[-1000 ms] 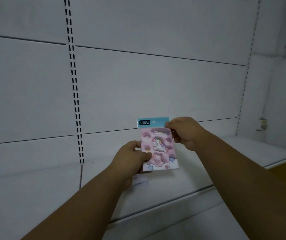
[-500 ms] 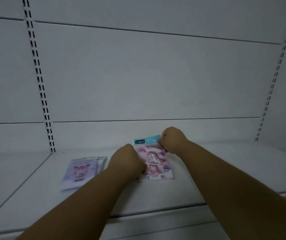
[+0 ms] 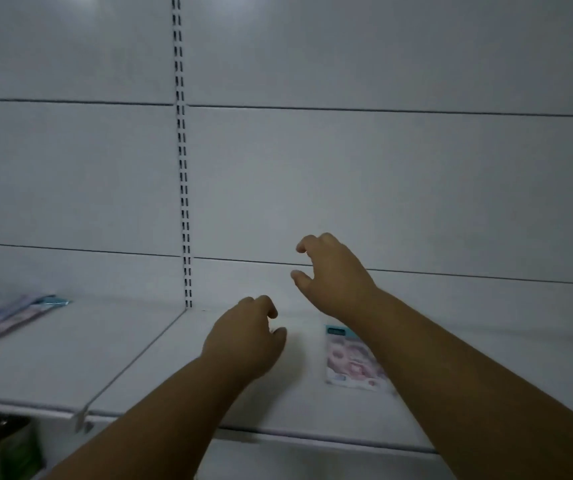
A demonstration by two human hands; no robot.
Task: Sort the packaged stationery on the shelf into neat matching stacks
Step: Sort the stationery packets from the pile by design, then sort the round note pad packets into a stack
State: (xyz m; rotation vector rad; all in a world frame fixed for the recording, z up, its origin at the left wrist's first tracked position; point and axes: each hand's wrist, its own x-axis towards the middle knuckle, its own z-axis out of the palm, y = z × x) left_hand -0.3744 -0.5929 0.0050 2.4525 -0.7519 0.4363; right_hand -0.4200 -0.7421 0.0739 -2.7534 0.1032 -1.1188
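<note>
The pink sticker pack (image 3: 350,358) is lying flat on the white shelf (image 3: 139,348), starting its own stack away from the purple packs (image 3: 8,315) far left. Both hands, left (image 3: 243,339) and right (image 3: 333,275), are hovering half-open, holding nothing.

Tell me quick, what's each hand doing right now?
Left hand: loosely curled, holding nothing.
Right hand: open, empty, above the pink sticker pack.

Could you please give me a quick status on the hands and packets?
Left hand, right hand open, empty. Pink packet flat on shelf. Other packets far left. Nothing blocking.
</note>
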